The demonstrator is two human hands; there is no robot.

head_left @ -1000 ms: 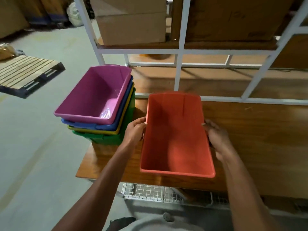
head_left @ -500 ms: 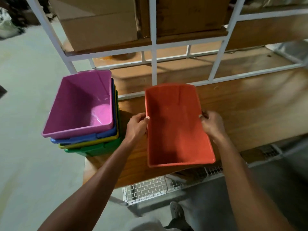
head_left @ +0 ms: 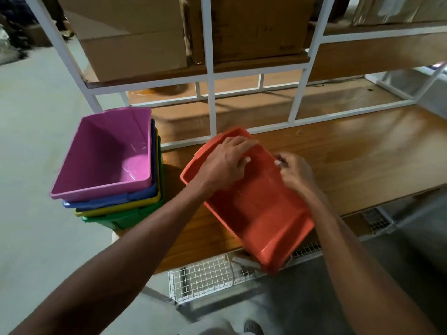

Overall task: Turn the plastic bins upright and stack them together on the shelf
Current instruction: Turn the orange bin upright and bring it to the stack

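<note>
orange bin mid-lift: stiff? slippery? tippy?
Orange bin probably stiff and light: both hands hold it tilted with no visible sag. Glossy plastic may be slippery. Its near corner hangs past the shelf edge, so it could tip off if released.

Both hands (head_left: pixel 256 165) on tilted orange bin (head_left: pixel 261 211)

- Worn on the head, looking forward and steeply down over both forearms onto the wooden shelf (head_left: pixel 362 165).
- Close – hands and orange bin (head_left: pixel 256 209) fill the centre.
- Wide-angle, bending the white frame (head_left: pixel 211 97) and taking in floor (head_left: pixel 29 141) at left.
- Single view – nothing shared.
</note>
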